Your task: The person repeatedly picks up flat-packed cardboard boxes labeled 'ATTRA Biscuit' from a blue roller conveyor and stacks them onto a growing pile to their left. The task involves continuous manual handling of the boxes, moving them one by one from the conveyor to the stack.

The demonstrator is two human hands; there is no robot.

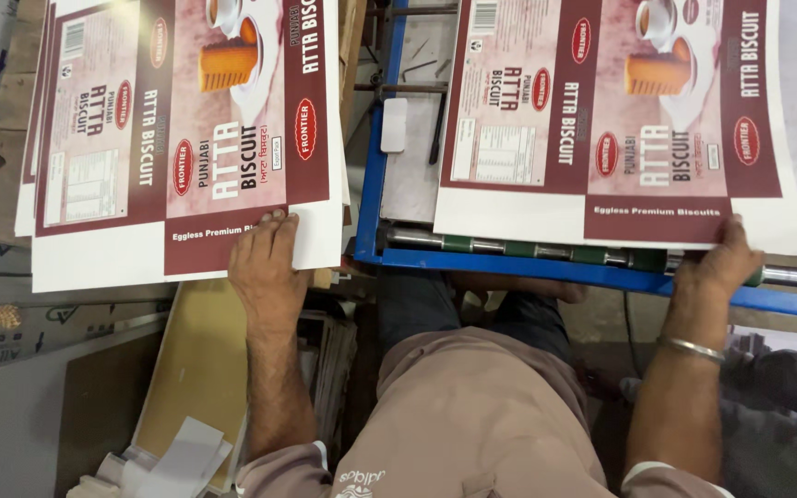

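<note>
Fingers [274, 226] of left hand [265, 263] laid flat and close together on near edge of top printed carton sheet [186, 138], palm down on a stack of such sheets at left. Left forearm straight, reaching up and forward from a rolled beige sleeve. Right hand [721, 263] curled round near edge of second printed sheet [601, 111], thumb on top near the white margin, other fingers hidden beneath; sheet pinched, lying over a blue machine frame [509, 267] and its steel roller [509, 247]. Right forearm angled upward, metal bangle [689, 349] at wrist. Both sheets maroon and white, well apart, a gap of machine bed between.
</note>
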